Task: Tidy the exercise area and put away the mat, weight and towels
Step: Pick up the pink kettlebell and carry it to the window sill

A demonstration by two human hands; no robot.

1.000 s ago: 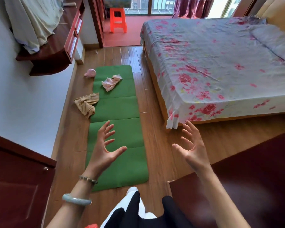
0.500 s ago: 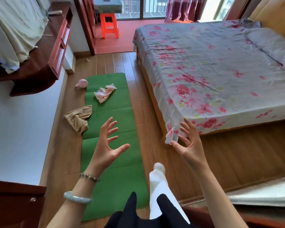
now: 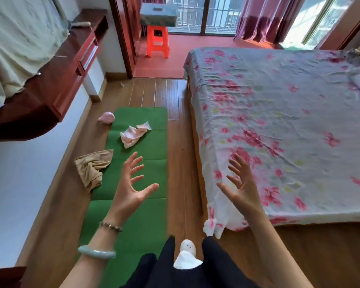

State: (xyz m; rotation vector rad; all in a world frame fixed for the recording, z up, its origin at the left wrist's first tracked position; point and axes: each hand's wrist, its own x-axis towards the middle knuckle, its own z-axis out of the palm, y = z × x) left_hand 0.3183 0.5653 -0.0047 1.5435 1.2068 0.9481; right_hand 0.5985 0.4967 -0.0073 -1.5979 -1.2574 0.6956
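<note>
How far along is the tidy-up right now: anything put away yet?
Done: nothing shows as put away. In hand: nothing; the left hand and right hand are open and empty. To do: the green mat lies flat, the pink towel on it, the tan towel across its left edge, the pink weight on the floor at its far corner.

Both hands, left hand (image 3: 131, 190) and right hand (image 3: 242, 189), spread empty above green mat (image 3: 141, 163)
</note>
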